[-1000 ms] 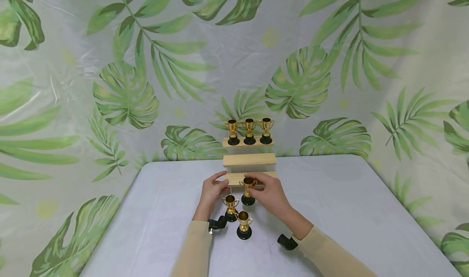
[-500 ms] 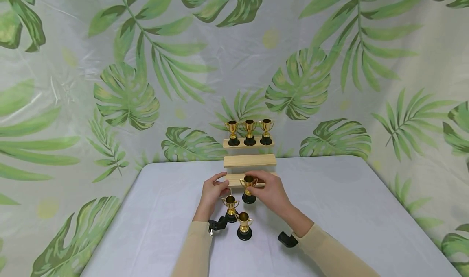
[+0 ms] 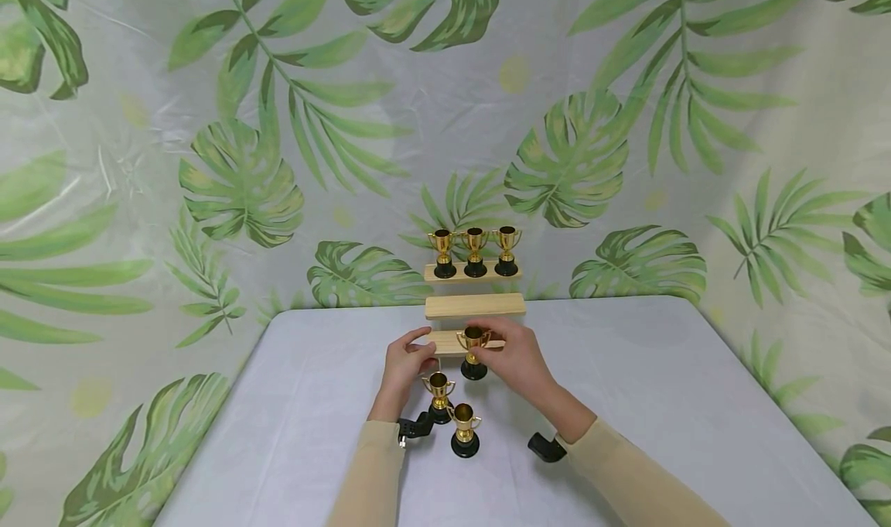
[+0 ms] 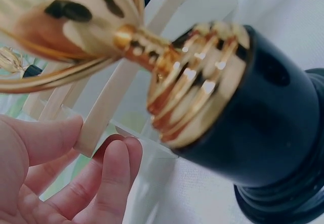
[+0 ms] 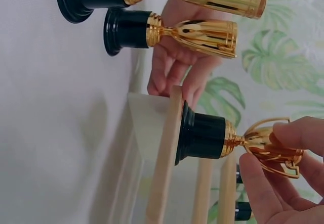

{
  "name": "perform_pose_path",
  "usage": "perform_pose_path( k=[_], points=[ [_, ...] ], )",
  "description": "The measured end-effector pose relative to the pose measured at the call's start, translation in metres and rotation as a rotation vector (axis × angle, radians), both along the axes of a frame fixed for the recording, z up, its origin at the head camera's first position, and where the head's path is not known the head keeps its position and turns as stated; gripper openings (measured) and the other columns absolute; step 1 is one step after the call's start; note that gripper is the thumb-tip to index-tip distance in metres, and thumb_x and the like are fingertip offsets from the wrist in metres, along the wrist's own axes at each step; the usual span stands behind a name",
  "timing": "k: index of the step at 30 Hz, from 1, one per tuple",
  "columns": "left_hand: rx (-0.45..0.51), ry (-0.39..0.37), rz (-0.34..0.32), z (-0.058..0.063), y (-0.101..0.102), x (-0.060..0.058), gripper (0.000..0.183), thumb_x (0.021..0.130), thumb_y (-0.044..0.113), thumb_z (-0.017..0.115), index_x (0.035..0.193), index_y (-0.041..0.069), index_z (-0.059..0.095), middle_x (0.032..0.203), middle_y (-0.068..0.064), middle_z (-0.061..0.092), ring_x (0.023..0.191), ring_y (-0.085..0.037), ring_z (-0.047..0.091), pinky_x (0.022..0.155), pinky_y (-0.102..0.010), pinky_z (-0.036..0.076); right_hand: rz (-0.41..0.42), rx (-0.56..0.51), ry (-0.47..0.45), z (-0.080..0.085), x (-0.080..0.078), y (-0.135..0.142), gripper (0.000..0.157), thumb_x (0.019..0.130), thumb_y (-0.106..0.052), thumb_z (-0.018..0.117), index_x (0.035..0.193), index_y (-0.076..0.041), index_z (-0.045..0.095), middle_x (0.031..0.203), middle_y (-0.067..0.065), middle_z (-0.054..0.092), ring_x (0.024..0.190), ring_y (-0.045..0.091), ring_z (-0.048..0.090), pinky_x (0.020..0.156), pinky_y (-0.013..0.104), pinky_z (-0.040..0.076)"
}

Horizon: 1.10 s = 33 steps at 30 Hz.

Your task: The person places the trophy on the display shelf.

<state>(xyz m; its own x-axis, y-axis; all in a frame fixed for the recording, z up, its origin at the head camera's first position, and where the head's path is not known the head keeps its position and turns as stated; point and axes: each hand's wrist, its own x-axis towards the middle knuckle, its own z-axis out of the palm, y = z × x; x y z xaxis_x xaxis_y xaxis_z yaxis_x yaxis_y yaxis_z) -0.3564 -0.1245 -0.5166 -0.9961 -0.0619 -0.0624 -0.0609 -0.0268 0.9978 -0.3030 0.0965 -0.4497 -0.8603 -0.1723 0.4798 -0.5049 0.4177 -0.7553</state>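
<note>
My right hand (image 3: 517, 357) pinches a small gold trophy cup (image 3: 474, 368) with a round black base by its bowl, thumb on one side and fingers on the other. In the right wrist view the base of this trophy (image 5: 205, 135) is right at the top face of the lowest wooden board (image 5: 164, 158). My left hand (image 3: 404, 366) grips the left end of that board on the tiered shelf (image 3: 445, 343); the left wrist view has its thumb above the board end (image 4: 93, 138) and fingers below. Two more trophies, one (image 3: 438, 388) behind the other (image 3: 464, 434), stand upright on the table near my left wrist.
The shelf's middle board (image 3: 476, 305) is bare. Three matching trophies stand in a row on the top board (image 3: 434, 273). A white cloth covers the table (image 3: 612, 372), and a leaf-print curtain (image 3: 459, 109) hangs behind and at both sides.
My right hand has lifted the trophy slightly and moved it forward, so it overlaps the lowest board more. The left hand keeps its grip on the board's end.
</note>
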Motion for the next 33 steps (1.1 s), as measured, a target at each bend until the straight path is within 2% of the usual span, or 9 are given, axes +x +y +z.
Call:
perform_pose_path(
  k=[4,6,10,13,16,25,33],
  points=[
    [0.001,0.000,-0.001,0.000,0.000,0.000,0.045,0.093,0.008,0.073,0.136,0.004,0.062,0.096,-0.022,0.070,0.079,-0.027,0.071,0.075,-0.037,0.061,0.012,0.007,-0.003,0.003,-0.001,0.000,0.043,0.081,-0.006,0.084,0.118,-0.026,0.074,0.113,-0.008,0.067,0.098,0.012,0.066,0.075,0.023,0.059],
    [-0.005,-0.004,-0.004,0.003,0.001,0.002,0.046,0.094,0.007,0.072,0.137,0.003,0.060,0.099,-0.026,0.069,0.083,-0.033,0.071,0.078,-0.041,0.061,0.018,0.008,-0.008,0.004,-0.001,0.000,0.043,0.081,-0.006,0.084,0.118,-0.025,0.074,0.111,-0.008,0.067,0.096,0.012,0.066,0.076,0.024,0.059],
    [0.001,-0.005,0.004,0.003,0.001,0.003,0.044,0.094,0.007,0.071,0.136,0.003,0.061,0.099,-0.026,0.070,0.082,-0.031,0.072,0.078,-0.041,0.061,0.022,0.012,-0.018,0.006,-0.002,-0.001,0.041,0.082,-0.007,0.084,0.118,-0.024,0.074,0.109,-0.008,0.068,0.095,0.010,0.066,0.077,0.024,0.059],
    [0.022,-0.005,0.016,0.001,0.001,0.002,0.041,0.094,0.006,0.071,0.134,0.004,0.064,0.100,-0.026,0.070,0.076,-0.021,0.071,0.073,-0.035,0.061,0.029,0.010,-0.021,0.008,-0.003,-0.001,0.041,0.082,-0.006,0.084,0.118,-0.024,0.073,0.109,-0.007,0.068,0.095,0.010,0.067,0.077,0.024,0.059],
    [0.035,-0.007,0.021,0.002,0.001,0.002,0.039,0.094,0.006,0.069,0.134,0.005,0.064,0.106,-0.030,0.068,0.075,-0.019,0.071,0.071,-0.034,0.061,0.039,0.002,-0.018,0.009,-0.004,-0.001,0.041,0.082,-0.006,0.084,0.117,-0.024,0.073,0.110,-0.007,0.068,0.095,0.012,0.067,0.076,0.024,0.059],
    [0.041,-0.009,0.033,0.002,0.000,0.002,0.040,0.094,0.005,0.068,0.134,0.003,0.064,0.105,-0.030,0.069,0.074,-0.022,0.072,0.072,-0.035,0.061,0.041,0.024,0.045,0.016,-0.008,0.000,0.042,0.081,-0.004,0.084,0.120,-0.013,0.073,0.109,-0.003,0.069,0.093,0.015,0.067,0.074,0.027,0.060],
    [0.063,-0.009,0.036,0.001,0.001,0.001,0.039,0.094,0.005,0.068,0.133,0.003,0.064,0.105,-0.030,0.068,0.074,-0.022,0.072,0.071,-0.034,0.062,0.012,0.046,0.039,0.022,-0.013,0.001,0.042,0.082,-0.004,0.084,0.122,-0.013,0.073,0.109,-0.003,0.069,0.093,0.013,0.067,0.076,0.027,0.060]
  ],
)
